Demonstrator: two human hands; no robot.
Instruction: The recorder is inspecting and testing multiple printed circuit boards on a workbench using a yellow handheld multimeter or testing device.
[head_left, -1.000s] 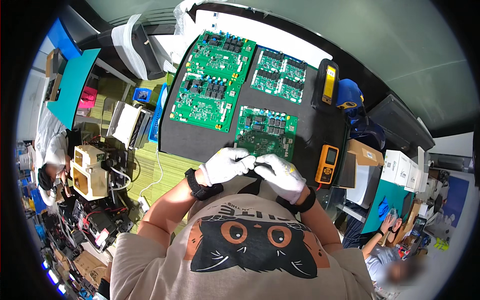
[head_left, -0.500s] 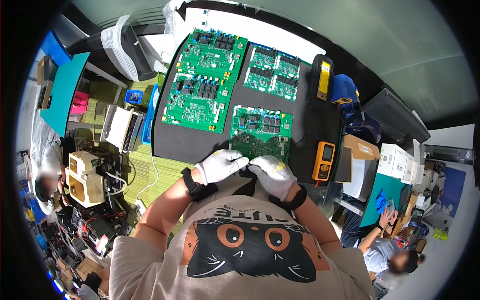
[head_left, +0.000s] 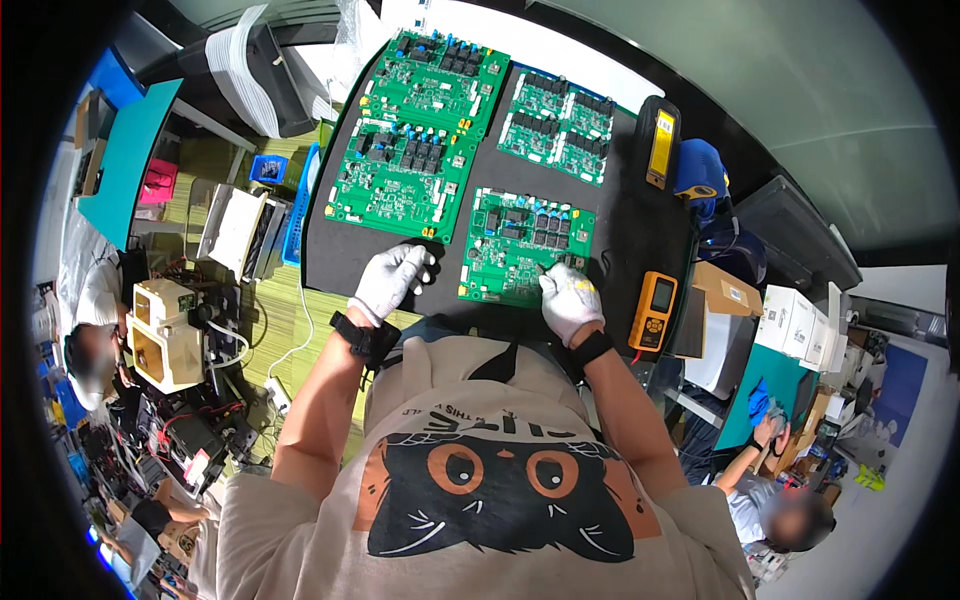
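Green circuit board | touching right hand (near edge) | left hand beside

Circuit board on the mat, between left hand and right hand, multimeter further right.

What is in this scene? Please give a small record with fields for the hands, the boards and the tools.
Left hand: left hand in a white glove, on the black mat, apart from the boards
Right hand: right hand in a white glove, touching the near green circuit board at its right corner
Other boards: large green circuit board panel; smaller green circuit board panel
Tools: yellow handheld meter right of the right hand; second yellow-faced meter farther back
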